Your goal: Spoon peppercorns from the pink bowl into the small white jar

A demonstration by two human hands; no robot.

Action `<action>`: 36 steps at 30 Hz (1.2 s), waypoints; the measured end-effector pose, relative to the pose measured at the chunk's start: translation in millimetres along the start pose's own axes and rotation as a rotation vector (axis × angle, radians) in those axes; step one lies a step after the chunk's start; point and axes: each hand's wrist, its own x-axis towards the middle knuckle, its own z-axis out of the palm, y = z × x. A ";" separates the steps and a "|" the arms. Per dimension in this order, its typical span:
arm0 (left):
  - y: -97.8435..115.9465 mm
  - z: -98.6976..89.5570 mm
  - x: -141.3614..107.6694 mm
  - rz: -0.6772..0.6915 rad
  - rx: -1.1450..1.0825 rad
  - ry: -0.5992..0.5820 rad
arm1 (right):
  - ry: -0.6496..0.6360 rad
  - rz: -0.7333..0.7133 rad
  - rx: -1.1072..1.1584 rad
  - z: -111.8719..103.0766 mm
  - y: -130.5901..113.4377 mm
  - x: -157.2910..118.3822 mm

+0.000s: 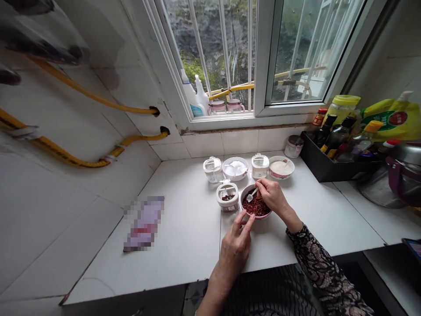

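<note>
My right hand (272,195) pinches the handle of a small white spoon (250,197) over a bowl of dark red-brown peppercorns (258,209). The spoon's head is down at the peppercorns. My left hand (236,239) touches the near rim of this bowl with outstretched, parted fingertips; its thumb is hidden. Just left of the bowl stands a clear spice jar (227,206) with its lid raised and some peppercorns inside. Behind are a jar (212,170) beside a bowl of white powder (235,168), and another jar (260,166) beside a bowl of pale grains (281,168).
A black box of bottles (319,164) stands at the right, with a steel pot (378,182) in front. A lidded jar (294,146) is by the back wall. A blurred purple item (144,224) lies on the white counter (184,241). Yellow hoses (79,160) run along the left wall.
</note>
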 end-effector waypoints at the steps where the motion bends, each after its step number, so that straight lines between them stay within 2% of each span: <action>1: -0.1 0.1 -0.1 0.003 0.003 0.001 | -0.006 0.001 0.004 1.0 -0.3 -0.1; 7: -0.7 1.2 -1.3 0.007 0.024 0.001 | -0.021 0.033 0.076 0.0 -4.3 0.6; 11: -0.4 1.3 -1.3 -0.004 0.019 0.000 | 0.015 0.109 0.190 -4.6 -3.6 2.6; 17: 0.4 1.3 -0.6 -0.007 0.020 0.003 | -0.004 0.247 0.421 -5.2 3.3 5.5; 24: 1.9 1.2 0.7 -0.006 0.024 0.007 | -0.023 0.293 0.595 -5.7 -1.0 9.7; 27: 1.6 1.7 0.5 -0.003 0.021 0.011 | 0.041 0.224 0.619 -1.2 -13.4 9.5; 30: 0.7 2.1 0.1 0.005 0.023 0.011 | 0.102 0.082 0.535 8.3 -28.5 4.5; 34: 0.0 2.0 -0.1 0.017 0.040 0.019 | 0.029 -0.217 0.232 19.5 -38.4 -5.2; 36: 0.1 1.6 0.1 0.017 0.039 0.020 | 0.031 -0.299 0.150 19.4 -36.2 -7.0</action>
